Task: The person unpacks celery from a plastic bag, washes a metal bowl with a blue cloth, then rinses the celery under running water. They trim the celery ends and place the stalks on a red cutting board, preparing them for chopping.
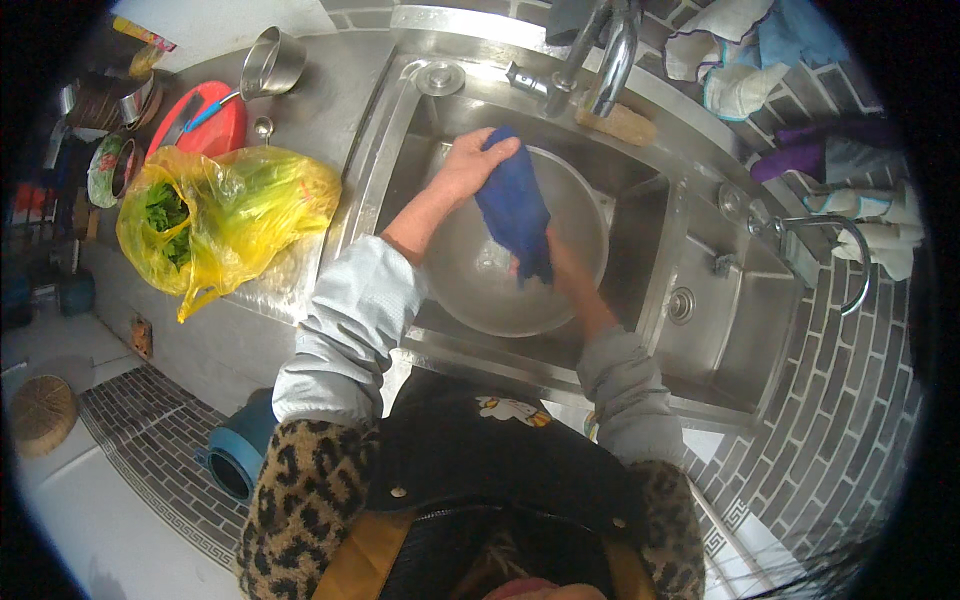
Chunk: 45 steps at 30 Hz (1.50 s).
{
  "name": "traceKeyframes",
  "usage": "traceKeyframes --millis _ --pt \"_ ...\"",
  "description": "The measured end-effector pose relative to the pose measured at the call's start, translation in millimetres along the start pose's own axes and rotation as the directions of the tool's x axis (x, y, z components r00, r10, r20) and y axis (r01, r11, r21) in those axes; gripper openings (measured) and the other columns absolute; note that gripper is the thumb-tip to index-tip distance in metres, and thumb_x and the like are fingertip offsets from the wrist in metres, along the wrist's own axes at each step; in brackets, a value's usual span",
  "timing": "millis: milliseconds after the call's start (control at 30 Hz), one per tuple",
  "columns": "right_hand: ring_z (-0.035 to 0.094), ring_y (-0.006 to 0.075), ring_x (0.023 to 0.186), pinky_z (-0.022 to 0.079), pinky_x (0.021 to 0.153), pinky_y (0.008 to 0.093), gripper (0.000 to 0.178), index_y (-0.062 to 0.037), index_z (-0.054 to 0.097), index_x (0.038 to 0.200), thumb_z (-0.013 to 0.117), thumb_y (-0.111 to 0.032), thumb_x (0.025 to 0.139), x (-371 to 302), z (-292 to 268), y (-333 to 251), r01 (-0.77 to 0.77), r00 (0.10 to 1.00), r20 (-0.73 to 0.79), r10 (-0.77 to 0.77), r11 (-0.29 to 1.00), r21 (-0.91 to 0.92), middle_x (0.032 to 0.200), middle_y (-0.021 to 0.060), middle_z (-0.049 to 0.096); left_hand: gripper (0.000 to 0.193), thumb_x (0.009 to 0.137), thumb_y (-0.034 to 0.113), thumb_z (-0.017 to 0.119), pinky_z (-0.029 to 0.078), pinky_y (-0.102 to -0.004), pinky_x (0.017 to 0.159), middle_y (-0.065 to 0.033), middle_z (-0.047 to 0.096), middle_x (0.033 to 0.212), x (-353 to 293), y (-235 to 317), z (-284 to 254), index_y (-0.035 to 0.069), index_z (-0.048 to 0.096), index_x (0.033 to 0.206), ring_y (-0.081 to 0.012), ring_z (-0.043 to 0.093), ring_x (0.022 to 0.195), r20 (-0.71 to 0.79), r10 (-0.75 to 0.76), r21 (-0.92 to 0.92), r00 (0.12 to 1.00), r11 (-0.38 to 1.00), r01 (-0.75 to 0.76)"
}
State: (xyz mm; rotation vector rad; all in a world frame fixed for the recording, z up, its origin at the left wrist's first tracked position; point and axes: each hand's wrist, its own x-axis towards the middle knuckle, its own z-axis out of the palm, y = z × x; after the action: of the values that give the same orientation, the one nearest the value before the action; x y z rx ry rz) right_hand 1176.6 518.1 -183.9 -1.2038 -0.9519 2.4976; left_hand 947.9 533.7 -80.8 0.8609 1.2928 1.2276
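A dark blue cloth (513,205) stretches between my hands above a round metal basin (455,255), which sits in the larger bowl of a steel sink (640,225). My left hand (480,162) is closed on the cloth's upper end, thumb lying on top. Lower down, on the right, my right hand (556,250) grips the cloth's lower part; most of its fingers are hidden behind the fabric. Some water and a small pinkish spot show in the basin below. The faucet (612,65) stands behind the basin, at the sink's far edge.
On the left counter lie a yellow plastic bag (240,215) of green vegetables, a red board (222,125) with a blue-handled knife (205,118), and a metal pot (273,66). Right are a smaller sink bowl (700,330), a curved tap (862,260) and hanging cloths (740,60).
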Motion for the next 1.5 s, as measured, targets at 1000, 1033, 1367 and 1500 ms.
traceKeyframes --millis 1000,1033,1367,1500 --pt "0.064 0.0239 0.088 0.051 0.076 0.0423 0.051 -0.0049 0.059 0.109 0.074 -0.035 0.070 32.4 32.3 2.6 0.088 0.975 -0.052 -0.215 0.592 -0.801 0.091 0.0129 0.066 0.058 0.072 0.019 0.072 0.050 -0.0344 0.080 -0.0144 0.063 0.096 -1.1 -148.2 24.2 0.004 0.052 0.124 -0.0224 0.062 0.091 -0.107 -0.077 0.622 0.991 0.773 0.127" --pt "0.064 0.0277 0.089 0.050 0.078 0.0427 0.050 -0.0045 0.060 0.108 0.073 -0.035 0.071 41.1 33.1 8.6 0.018 0.950 -0.102 -0.297 0.375 -0.927 0.092 0.0149 0.066 0.061 0.071 0.017 0.072 0.051 -0.0359 0.081 -0.0162 0.063 0.096 1.3 -158.1 26.8 0.003 0.050 0.126 -0.0246 0.063 0.091 -0.157 -0.024 0.723 0.987 0.679 0.131" --pt "0.062 0.0241 0.101 0.043 0.091 0.0408 0.039 -0.0049 0.068 0.099 0.056 -0.039 0.084 9.6 -5.6 -44.3 0.270 0.941 0.022 -0.339 0.706 -0.655 0.104 0.0103 0.067 0.082 0.067 0.012 0.075 0.051 -0.0342 0.081 -0.0141 0.058 0.110 8.8 -105.6 7.1 0.004 0.036 0.139 -0.0230 0.061 0.095 -0.287 -0.119 0.186 0.950 0.966 0.177" --pt "0.058 0.0221 0.105 0.044 0.086 0.0385 0.049 -0.0094 0.059 0.114 0.049 -0.051 0.090 0.3 -18.3 -65.3 0.255 0.863 -0.311 -0.399 0.874 -0.413 0.113 0.0079 0.063 0.080 0.073 0.014 0.075 0.049 -0.0293 0.083 -0.0119 0.056 0.121 -4.4 -48.1 9.4 0.006 0.034 0.141 -0.0158 0.058 0.097 -0.020 -0.130 -0.138 0.991 0.982 0.126"
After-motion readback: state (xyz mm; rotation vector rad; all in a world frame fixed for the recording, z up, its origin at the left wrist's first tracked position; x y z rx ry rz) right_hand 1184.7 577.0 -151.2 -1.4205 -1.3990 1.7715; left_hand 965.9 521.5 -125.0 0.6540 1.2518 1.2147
